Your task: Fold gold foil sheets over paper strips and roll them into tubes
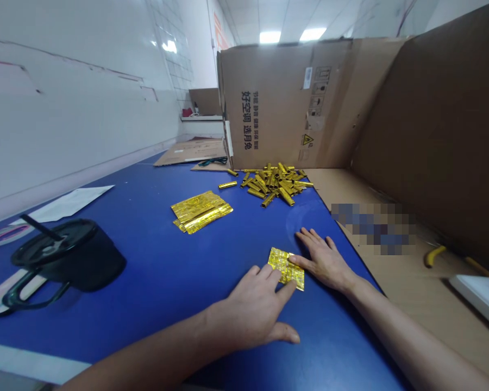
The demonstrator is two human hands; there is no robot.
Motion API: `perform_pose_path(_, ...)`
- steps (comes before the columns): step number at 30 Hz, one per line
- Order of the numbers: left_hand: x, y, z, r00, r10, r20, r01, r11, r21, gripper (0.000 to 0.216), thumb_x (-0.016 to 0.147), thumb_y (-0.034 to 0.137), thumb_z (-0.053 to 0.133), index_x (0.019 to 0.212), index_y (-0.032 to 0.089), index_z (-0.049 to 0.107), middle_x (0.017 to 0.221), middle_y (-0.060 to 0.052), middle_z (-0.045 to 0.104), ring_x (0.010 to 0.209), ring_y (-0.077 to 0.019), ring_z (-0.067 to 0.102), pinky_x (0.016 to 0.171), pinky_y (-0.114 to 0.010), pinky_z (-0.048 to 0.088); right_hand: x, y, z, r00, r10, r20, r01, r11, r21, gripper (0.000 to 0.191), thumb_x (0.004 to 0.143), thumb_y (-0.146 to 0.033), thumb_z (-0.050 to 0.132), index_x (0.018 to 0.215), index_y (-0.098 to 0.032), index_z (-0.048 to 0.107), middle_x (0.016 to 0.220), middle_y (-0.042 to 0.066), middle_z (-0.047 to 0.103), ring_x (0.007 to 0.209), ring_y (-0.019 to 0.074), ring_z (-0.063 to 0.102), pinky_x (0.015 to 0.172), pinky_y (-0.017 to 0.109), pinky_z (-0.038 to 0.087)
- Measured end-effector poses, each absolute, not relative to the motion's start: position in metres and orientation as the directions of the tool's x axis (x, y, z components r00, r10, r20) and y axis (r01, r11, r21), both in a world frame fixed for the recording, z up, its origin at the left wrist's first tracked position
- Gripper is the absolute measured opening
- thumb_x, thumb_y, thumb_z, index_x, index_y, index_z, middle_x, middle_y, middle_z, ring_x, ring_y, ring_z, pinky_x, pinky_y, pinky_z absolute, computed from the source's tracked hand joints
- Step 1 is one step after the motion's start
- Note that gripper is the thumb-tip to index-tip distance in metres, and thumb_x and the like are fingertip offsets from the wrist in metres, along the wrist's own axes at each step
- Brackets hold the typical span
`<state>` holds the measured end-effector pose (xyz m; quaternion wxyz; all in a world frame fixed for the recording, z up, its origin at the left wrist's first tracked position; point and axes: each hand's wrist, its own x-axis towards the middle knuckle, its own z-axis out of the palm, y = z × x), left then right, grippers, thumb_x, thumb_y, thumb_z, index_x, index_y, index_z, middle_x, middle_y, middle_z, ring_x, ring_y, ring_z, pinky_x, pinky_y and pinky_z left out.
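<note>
A small gold foil sheet [286, 267] lies flat on the blue tabletop between my hands. My left hand [257, 304] rests on its near left edge, palm down, fingers slightly bent and thumb stretched out to the side. From the right, my right hand [325, 259] lies flat with its fingers spread on the table and its thumb touching the sheet's upper right part. Farther off sits a stack of gold foil sheets [201, 210]. Beyond it is a heap of gold foil tubes [275, 182], with a few lying loose at its left.
A black lidded mug [71, 255] with a straw stands at the left, near a white paper [67, 203]. Large cardboard panels [285, 108] wall off the back and right. Past the table's right edge lie a yellow curved object [433, 256] and a white box [481, 298].
</note>
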<state>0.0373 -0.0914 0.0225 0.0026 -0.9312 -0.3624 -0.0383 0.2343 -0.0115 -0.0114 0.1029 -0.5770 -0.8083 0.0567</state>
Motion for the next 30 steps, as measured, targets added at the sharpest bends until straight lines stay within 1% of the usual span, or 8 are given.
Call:
perform_pose_path(4,0.037,-0.090,0.024,0.738,0.670,0.071,0.671,-0.741,0.015,0.070,0.069,0.067,0.040,0.119,0.018,0.043,0.104,-0.012,0.050,0.096,-0.0278,0.044,0.081,-0.041,0.034,0.235,-0.011,-0.012,-0.308,0.946,0.105,0.923,0.324,-0.207,0.070,0.076,-0.062,0.031,0.129,-0.017,0.033,0.139,0.009,0.025,0.127,0.0256,0.015,0.099,0.052,0.015)
perform_pose_path(9,0.037,-0.090,0.026,0.742,0.665,0.084,0.667,-0.745,0.010,0.067,0.069,0.066,0.040,0.115,0.017,0.048,0.100,-0.011,0.052,0.095,-0.0272,0.045,0.082,-0.041,0.034,0.235,-0.009,-0.015,-0.288,0.949,0.125,0.930,0.308,-0.200,0.058,0.081,-0.053,0.030,0.127,-0.018,0.036,0.137,0.007,0.029,0.127,0.0241,0.019,0.099,0.050,0.017)
perform_pose_path(12,0.038,-0.089,0.026,0.742,0.665,0.085,0.667,-0.745,0.002,0.068,0.069,0.067,0.042,0.114,0.017,0.048,0.100,-0.011,0.053,0.094,-0.0276,0.046,0.082,-0.041,0.034,0.233,-0.009,-0.015,-0.254,0.958,0.131,0.941,0.276,-0.195,0.051,0.083,-0.048,0.031,0.125,-0.020,0.039,0.136,0.006,0.031,0.126,0.0241,0.021,0.099,0.049,0.017)
perform_pose_path(17,0.039,-0.090,0.026,0.741,0.667,0.084,0.669,-0.743,-0.004,0.067,0.068,0.066,0.043,0.115,0.017,0.047,0.101,-0.012,0.052,0.095,-0.0277,0.046,0.082,-0.041,0.034,0.228,-0.013,-0.010,-0.196,0.970,0.143,0.952,0.223,-0.208,0.046,0.082,-0.046,0.034,0.119,-0.021,0.044,0.135,0.006,0.035,0.125,0.0247,0.024,0.098,0.049,0.019)
perform_pose_path(19,0.040,-0.090,0.026,0.737,0.671,0.085,0.674,-0.739,-0.008,0.067,0.068,0.065,0.044,0.115,0.017,0.048,0.101,-0.012,0.052,0.095,-0.0279,0.046,0.082,-0.041,0.035,0.227,-0.014,-0.009,-0.187,0.970,0.155,0.951,0.218,-0.217,0.049,0.082,-0.048,0.034,0.119,-0.019,0.044,0.134,0.007,0.036,0.124,0.0252,0.025,0.097,0.049,0.019)
perform_pose_path(24,0.040,-0.091,0.028,0.734,0.675,0.077,0.677,-0.736,-0.005,0.066,0.068,0.064,0.046,0.114,0.018,0.048,0.101,-0.012,0.052,0.096,-0.0282,0.045,0.082,-0.042,0.035,0.225,-0.014,-0.012,-0.186,0.972,0.146,0.953,0.215,-0.213,0.071,0.074,-0.064,0.032,0.125,-0.016,0.038,0.135,0.010,0.033,0.125,0.0288,0.022,0.097,0.052,0.017)
perform_pose_path(26,0.041,-0.091,0.029,0.735,0.675,0.069,0.677,-0.736,-0.009,0.066,0.068,0.064,0.046,0.114,0.017,0.048,0.101,-0.012,0.052,0.097,-0.0284,0.045,0.083,-0.042,0.035,0.225,-0.013,-0.013,-0.187,0.973,0.135,0.957,0.211,-0.198,0.072,0.074,-0.065,0.032,0.126,-0.017,0.037,0.137,0.010,0.030,0.125,0.0289,0.020,0.097,0.052,0.015)
perform_pose_path(30,0.041,-0.092,0.030,0.734,0.676,0.064,0.678,-0.735,-0.011,0.065,0.069,0.063,0.045,0.114,0.016,0.048,0.102,-0.013,0.052,0.097,-0.0281,0.045,0.083,-0.042,0.035,0.224,-0.012,-0.012,-0.168,0.977,0.131,0.962,0.191,-0.194,0.066,0.076,-0.061,0.031,0.126,-0.018,0.037,0.137,0.008,0.029,0.126,0.0271,0.019,0.097,0.051,0.014)
